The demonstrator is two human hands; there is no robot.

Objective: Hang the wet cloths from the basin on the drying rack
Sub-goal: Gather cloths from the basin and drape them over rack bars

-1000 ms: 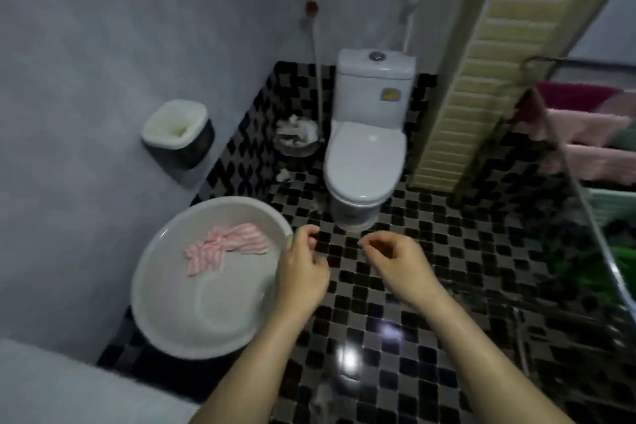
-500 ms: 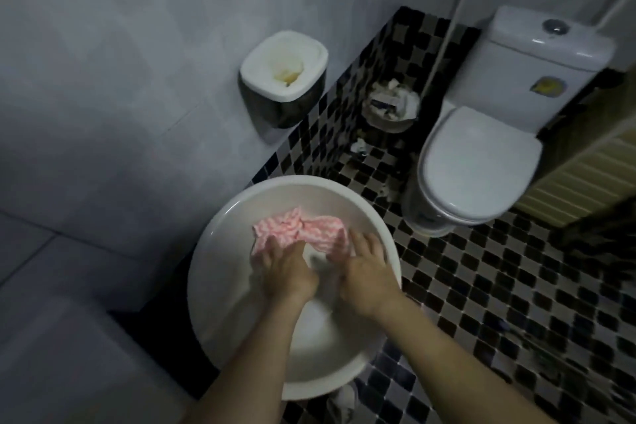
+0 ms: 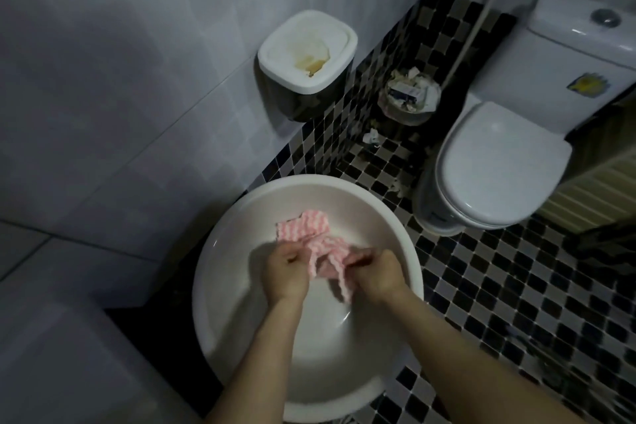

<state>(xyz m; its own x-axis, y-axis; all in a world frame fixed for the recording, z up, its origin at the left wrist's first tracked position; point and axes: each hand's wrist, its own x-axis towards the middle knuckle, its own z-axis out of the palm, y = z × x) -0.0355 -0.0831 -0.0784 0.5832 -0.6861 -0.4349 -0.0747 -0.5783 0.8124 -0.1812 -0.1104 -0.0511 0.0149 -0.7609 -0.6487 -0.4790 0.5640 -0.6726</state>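
A large white basin [image 3: 241, 320] stands on the checkered floor by the grey wall. Over it, both my hands hold a pink-and-white striped wet cloth [image 3: 325, 251]. My left hand [image 3: 287, 272] grips its left part and my right hand [image 3: 377, 272] pinches its right part. A strip of the cloth hangs down between the hands. Another fold of pink striped cloth [image 3: 303, 225] lies just behind, toward the basin's far side; whether it is a separate cloth I cannot tell. The drying rack is out of view.
A white toilet [image 3: 499, 162] stands at the right. A small waste bin [image 3: 409, 96] full of paper sits in the corner beside it. A white-topped dark container [image 3: 306, 58] is fixed on the grey wall. A pale ribbed panel [image 3: 595, 196] shows at the far right.
My hands went from above the floor into the basin, pressed onto the cloth, and now have closed on it and lifted part of it. The view swung left, and the rack left the frame.
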